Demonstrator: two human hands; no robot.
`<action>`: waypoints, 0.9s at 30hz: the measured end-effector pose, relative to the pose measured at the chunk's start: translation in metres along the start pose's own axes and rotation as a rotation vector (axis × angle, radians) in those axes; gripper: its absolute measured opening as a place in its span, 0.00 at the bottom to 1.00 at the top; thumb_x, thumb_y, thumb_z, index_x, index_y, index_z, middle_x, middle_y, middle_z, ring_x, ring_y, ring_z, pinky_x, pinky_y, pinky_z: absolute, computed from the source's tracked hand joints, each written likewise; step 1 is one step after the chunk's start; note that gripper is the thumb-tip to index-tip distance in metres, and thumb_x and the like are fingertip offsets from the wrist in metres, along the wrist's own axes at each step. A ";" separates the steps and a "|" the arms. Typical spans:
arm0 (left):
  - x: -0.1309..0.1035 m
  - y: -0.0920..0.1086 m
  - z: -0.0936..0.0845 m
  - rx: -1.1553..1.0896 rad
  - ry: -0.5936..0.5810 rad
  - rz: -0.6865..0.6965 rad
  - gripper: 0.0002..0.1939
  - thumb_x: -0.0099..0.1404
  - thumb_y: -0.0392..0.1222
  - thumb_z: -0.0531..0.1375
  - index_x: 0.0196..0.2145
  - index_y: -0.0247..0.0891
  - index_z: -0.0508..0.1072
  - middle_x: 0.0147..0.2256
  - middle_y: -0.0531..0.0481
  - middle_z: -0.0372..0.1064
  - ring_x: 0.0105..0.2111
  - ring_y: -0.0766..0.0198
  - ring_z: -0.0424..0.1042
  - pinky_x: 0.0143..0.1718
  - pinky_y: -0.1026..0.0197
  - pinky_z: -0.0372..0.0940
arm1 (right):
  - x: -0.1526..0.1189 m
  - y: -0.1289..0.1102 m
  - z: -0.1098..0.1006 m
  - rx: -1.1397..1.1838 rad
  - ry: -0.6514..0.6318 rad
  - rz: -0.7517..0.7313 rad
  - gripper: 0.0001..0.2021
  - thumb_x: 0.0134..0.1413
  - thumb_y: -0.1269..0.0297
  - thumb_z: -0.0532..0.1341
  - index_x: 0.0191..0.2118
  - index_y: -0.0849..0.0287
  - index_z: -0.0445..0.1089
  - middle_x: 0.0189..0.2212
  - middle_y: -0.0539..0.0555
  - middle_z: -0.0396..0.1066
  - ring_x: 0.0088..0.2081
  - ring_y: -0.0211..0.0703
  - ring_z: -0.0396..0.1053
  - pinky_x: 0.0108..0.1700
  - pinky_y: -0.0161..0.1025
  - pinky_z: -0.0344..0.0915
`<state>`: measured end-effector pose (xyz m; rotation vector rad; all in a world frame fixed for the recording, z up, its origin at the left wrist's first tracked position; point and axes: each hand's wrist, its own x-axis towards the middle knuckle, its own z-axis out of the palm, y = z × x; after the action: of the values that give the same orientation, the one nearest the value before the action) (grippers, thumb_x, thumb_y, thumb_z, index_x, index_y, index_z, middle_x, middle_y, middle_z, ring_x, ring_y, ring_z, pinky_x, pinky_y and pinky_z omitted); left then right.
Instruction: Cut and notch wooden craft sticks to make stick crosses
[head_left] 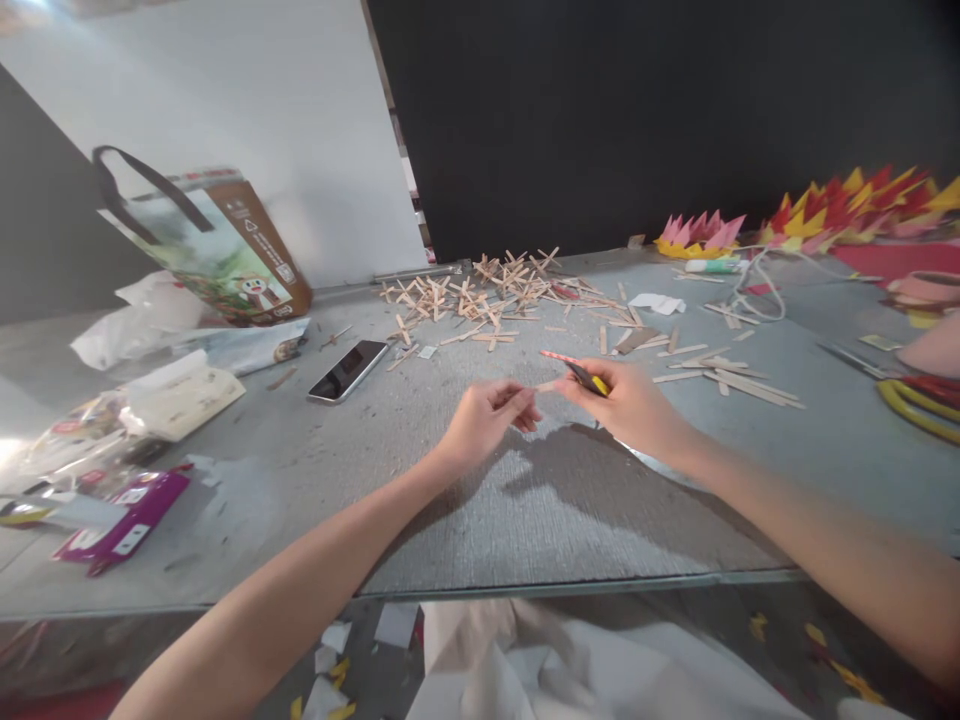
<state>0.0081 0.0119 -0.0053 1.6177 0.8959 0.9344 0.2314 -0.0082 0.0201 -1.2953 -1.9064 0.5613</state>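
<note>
Near the middle of the grey table (450, 540), my left hand (495, 415) pinches one end of a short pale wooden stick (545, 387). My right hand (630, 400) is closed around a black and yellow cutter (587, 378), and its fingers also meet the stick's other end. A thin red-and-white striped piece (558, 356) juts out to the left above the cutter; how it is held is unclear. Beyond my hands lies a heap of wooden sticks (487, 295), many joined in crosses. Loose flat sticks (750, 385) lie to the right.
A phone (349, 371) lies left of my hands. Farther left are a printed bag (240, 250), plastic wrappings and a purple packet (127, 525). At the right are yellow-handled scissors (915, 408), a white cord (761, 285) and folded paper crowns (701, 235). A black panel stands behind.
</note>
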 end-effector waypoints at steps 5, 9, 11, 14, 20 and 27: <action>-0.006 0.005 0.005 0.238 -0.168 0.041 0.16 0.77 0.50 0.55 0.35 0.38 0.73 0.31 0.49 0.78 0.29 0.66 0.75 0.37 0.62 0.69 | -0.002 -0.004 -0.002 -0.001 0.098 -0.043 0.20 0.70 0.48 0.59 0.30 0.55 0.66 0.23 0.46 0.58 0.26 0.39 0.56 0.31 0.38 0.51; -0.008 0.005 0.008 0.211 -0.081 0.050 0.16 0.79 0.52 0.51 0.39 0.39 0.69 0.27 0.52 0.74 0.26 0.66 0.71 0.33 0.62 0.67 | -0.010 -0.005 0.000 -0.010 0.080 -0.073 0.17 0.71 0.45 0.58 0.47 0.54 0.68 0.23 0.44 0.61 0.24 0.39 0.58 0.30 0.37 0.54; -0.009 0.005 0.007 0.193 -0.014 0.074 0.16 0.79 0.53 0.51 0.43 0.39 0.70 0.25 0.54 0.70 0.25 0.66 0.69 0.32 0.63 0.65 | -0.014 -0.006 0.000 -0.034 0.018 -0.116 0.17 0.75 0.47 0.53 0.54 0.54 0.66 0.25 0.45 0.65 0.24 0.40 0.61 0.31 0.38 0.56; -0.009 0.006 0.004 0.172 0.048 0.130 0.16 0.79 0.52 0.51 0.48 0.39 0.71 0.24 0.55 0.67 0.25 0.67 0.66 0.32 0.63 0.62 | -0.018 -0.007 0.003 -0.118 -0.058 -0.199 0.20 0.79 0.52 0.46 0.55 0.55 0.69 0.29 0.50 0.73 0.28 0.43 0.69 0.34 0.40 0.59; -0.014 0.013 0.002 0.319 0.109 0.189 0.13 0.79 0.44 0.50 0.39 0.40 0.70 0.24 0.57 0.66 0.24 0.69 0.62 0.32 0.63 0.59 | -0.019 -0.006 0.010 -0.217 -0.058 -0.290 0.20 0.78 0.56 0.49 0.62 0.55 0.72 0.46 0.58 0.80 0.42 0.49 0.78 0.45 0.42 0.69; -0.016 0.015 0.003 0.394 0.114 0.220 0.11 0.78 0.41 0.50 0.40 0.39 0.70 0.25 0.57 0.65 0.25 0.68 0.62 0.32 0.64 0.59 | -0.021 -0.007 0.010 -0.256 -0.029 -0.304 0.21 0.79 0.56 0.49 0.65 0.57 0.71 0.45 0.60 0.80 0.43 0.50 0.79 0.46 0.43 0.71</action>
<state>0.0058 -0.0066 0.0071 2.0472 1.0438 1.0566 0.2243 -0.0295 0.0119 -1.1216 -2.2017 0.1857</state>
